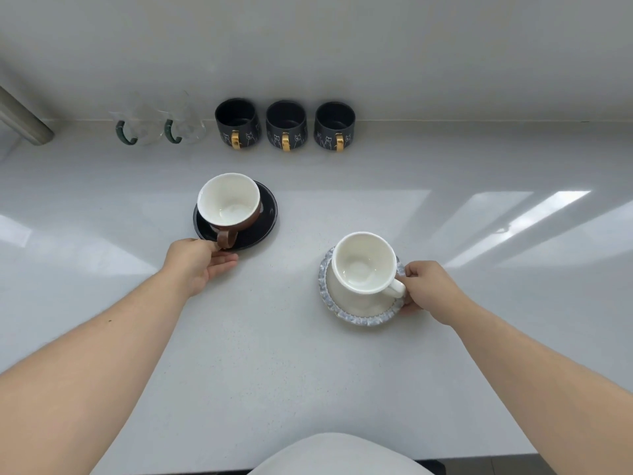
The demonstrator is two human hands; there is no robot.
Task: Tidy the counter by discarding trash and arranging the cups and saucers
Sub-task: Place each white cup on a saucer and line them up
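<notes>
A brown cup [228,204] with a white inside stands on a black saucer [265,217] left of centre. My left hand [198,264] grips the near rim of that black saucer, thumb on top beside the cup's handle. To the right, a white cup [363,265] sits on a white saucer with a blue-grey frilled rim [359,318]. My right hand [428,289] holds this saucer at its right edge, fingers under it and thumb by the cup's handle. Both cups look empty.
Along the back wall stand two clear glass cups with green handles [144,125], then three dark mugs with gold handles [236,123]. A metal bar [24,121] slants in at the far left. The counter's front edge runs near my body [342,454].
</notes>
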